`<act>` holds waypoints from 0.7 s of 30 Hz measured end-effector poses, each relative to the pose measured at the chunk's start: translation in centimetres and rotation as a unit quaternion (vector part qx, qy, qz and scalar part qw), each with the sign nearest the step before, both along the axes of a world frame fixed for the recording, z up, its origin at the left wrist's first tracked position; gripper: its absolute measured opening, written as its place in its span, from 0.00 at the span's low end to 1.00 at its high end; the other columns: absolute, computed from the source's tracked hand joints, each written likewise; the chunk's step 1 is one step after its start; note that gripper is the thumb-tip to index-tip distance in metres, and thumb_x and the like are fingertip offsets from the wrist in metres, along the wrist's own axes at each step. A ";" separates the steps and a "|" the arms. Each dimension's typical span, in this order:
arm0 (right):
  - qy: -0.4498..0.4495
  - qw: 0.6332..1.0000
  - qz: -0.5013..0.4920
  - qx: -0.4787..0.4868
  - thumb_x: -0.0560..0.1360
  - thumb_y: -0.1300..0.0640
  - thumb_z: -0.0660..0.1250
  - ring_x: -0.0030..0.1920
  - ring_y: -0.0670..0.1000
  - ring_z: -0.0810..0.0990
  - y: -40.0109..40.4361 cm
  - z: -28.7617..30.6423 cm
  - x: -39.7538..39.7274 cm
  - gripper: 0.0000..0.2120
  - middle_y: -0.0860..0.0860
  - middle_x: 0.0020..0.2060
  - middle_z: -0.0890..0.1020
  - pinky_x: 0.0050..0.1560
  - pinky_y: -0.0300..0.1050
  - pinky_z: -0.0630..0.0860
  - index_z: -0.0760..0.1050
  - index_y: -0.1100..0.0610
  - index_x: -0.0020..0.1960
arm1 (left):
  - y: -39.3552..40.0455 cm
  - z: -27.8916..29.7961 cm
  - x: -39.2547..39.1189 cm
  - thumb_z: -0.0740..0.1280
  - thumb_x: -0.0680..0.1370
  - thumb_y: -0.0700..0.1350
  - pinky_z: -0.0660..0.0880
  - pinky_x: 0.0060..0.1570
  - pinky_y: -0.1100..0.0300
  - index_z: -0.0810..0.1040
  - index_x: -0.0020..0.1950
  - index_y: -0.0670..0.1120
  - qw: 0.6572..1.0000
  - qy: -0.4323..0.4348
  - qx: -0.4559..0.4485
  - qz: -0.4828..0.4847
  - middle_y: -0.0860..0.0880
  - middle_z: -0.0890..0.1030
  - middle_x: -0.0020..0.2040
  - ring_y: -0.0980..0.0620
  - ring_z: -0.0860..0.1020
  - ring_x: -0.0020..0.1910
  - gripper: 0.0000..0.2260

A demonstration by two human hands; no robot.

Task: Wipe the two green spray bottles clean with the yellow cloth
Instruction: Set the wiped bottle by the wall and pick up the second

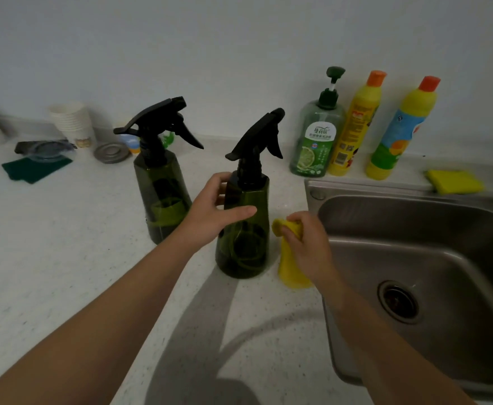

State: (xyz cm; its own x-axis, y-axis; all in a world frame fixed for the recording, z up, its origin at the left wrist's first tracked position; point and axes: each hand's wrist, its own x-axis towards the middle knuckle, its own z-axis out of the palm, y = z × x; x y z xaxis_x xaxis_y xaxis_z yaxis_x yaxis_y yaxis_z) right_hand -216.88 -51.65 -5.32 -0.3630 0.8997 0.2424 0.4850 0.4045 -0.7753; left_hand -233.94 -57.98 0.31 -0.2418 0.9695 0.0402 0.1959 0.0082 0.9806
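Two dark green spray bottles with black trigger heads stand upright on the pale countertop. The nearer bottle [244,247] is at the centre, and my left hand [214,209] wraps its upper body, thumb across the front. The farther bottle [163,197] stands free just to its left and behind. My right hand [306,247] grips a bunched yellow cloth [290,267] that hangs down to the counter, just right of the nearer bottle and apart from it.
A steel sink [414,258] fills the right side, its rim close to my right hand. Behind it stand a green soap pump bottle [317,135], two yellow cleaner bottles [353,127] and a yellow sponge [455,181]. Paper cups [73,121], a metal lid [112,152] and a green scouring pad [36,168] lie far left.
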 end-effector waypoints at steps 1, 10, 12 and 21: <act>-0.032 0.999 0.008 -0.001 0.74 0.58 0.64 0.50 0.56 0.72 0.0 -0.7 -0.1 0.08 0.56 0.46 0.74 0.45 0.40 0.63 0.71 0.62 0.50 | -0.1 -0.1 0.0 0.70 0.69 0.42 0.72 0.59 0.52 0.66 0.58 0.53 1.000 -0.001 0.002 -0.004 0.52 0.73 0.56 0.48 0.72 0.61 0.22; -0.129 0.992 0.005 0.004 0.77 0.53 0.59 0.69 0.56 0.61 0.0 -0.8 -0.4 0.20 0.57 0.69 0.65 0.69 0.48 0.55 0.63 0.57 0.67 | -0.6 -0.7 -0.2 0.71 0.68 0.41 0.73 0.59 0.54 0.66 0.58 0.54 1.000 -0.007 0.007 -0.022 0.52 0.73 0.58 0.50 0.71 0.61 0.23; 0.012 0.999 -0.019 0.038 0.76 0.57 0.61 0.66 0.52 0.65 -0.4 1.7 -0.8 0.19 0.57 0.64 0.69 0.65 0.43 0.59 0.64 0.60 0.65 | -0.8 -0.8 -0.2 0.71 0.68 0.42 0.72 0.60 0.52 0.66 0.54 0.58 1.000 0.000 0.006 -0.027 0.56 0.73 0.55 0.51 0.71 0.61 0.21; 0.163 0.984 0.048 0.046 0.69 0.49 0.64 0.65 0.45 0.63 -2.9 10.7 -4.5 0.32 0.52 0.68 0.64 0.67 0.43 0.63 0.56 0.56 0.69 | -1.2 0.2 0.1 0.72 0.67 0.41 0.70 0.64 0.49 0.62 0.63 0.55 0.999 0.003 0.009 -0.041 0.51 0.71 0.63 0.48 0.69 0.65 0.29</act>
